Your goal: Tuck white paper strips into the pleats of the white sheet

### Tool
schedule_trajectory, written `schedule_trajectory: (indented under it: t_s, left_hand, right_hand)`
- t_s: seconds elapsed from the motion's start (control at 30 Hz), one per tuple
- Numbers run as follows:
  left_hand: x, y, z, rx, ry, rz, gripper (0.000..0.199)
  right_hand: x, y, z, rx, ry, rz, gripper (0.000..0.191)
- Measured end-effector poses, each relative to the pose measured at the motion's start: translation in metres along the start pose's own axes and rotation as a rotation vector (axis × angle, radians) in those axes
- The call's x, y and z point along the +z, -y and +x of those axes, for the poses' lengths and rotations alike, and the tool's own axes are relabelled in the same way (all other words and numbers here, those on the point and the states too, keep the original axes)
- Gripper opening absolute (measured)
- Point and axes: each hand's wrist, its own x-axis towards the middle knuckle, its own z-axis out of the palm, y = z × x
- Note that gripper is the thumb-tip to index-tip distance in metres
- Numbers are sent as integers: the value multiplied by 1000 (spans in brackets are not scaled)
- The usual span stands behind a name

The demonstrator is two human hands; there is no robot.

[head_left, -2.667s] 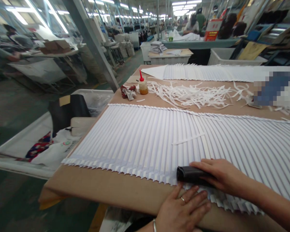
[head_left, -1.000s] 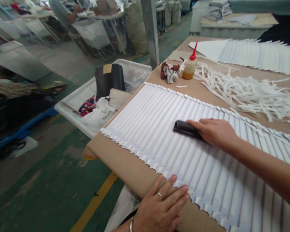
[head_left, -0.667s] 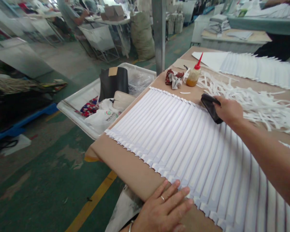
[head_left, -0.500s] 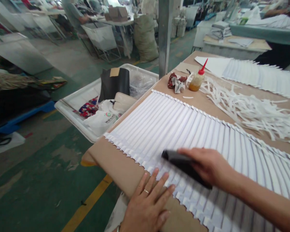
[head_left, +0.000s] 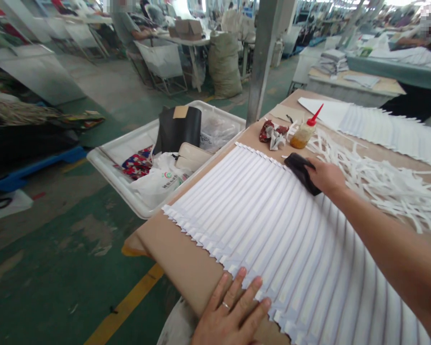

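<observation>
Left hand (head_left: 232, 310): spread flat, fingertips resting on pleated white paper (head_left: 273, 239)
Right hand (head_left: 326, 176): closed over black pad (head_left: 300, 173), pressing it onto the pleats

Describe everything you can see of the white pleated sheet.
The pleated sheet is white, paper-like, folded into many narrow parallel pleats with zigzag edges. It lies flat on a brown board, running out of view at lower right. The left hand rests at its near edge; the right hand holds a dark pad at its far edge.

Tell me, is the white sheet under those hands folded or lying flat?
Folded: the white sheet is creased into narrow, even pleats, with their zigzag edge showing by the left hand on the brown-topped table.
</observation>
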Motion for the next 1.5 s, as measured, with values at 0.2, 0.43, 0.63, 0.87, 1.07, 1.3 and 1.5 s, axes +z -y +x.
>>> schedule_trajectory:
  t_s: [0.2, 0.43, 0.63, 0.87, 1.07, 1.3, 1.5]
  left_hand:
    - [-13, 21, -6, -226, 77, -9, 56]
    - [-7, 25, -8, -244, 65, -26, 55]
    - [-7, 27, -11, -231, 34, -28, 55]
    - [-25, 52, -12, -439, 168, 7, 65]
    - [-21, 56, -13, -492, 191, -39, 57]
    - [-29, 59, -18, -525, 147, -147, 54]
    - [-24, 94, -14, -760, 93, -14, 64]
  right_hand:
    - [17, 90, -63, -431, 113, 232, 41]
    - [46, 55, 8, -175, 140, -208, 44]
    - [45, -19, 93, 218, 84, -228, 52]
    - [33, 119, 5, -445, 103, 195, 43]
    - [57, 100, 46, -273, 152, -171, 44]
    - [53, 43, 127, 138, -35, -200, 49]
    - [50, 181, 61, -370, 114, 146, 42]
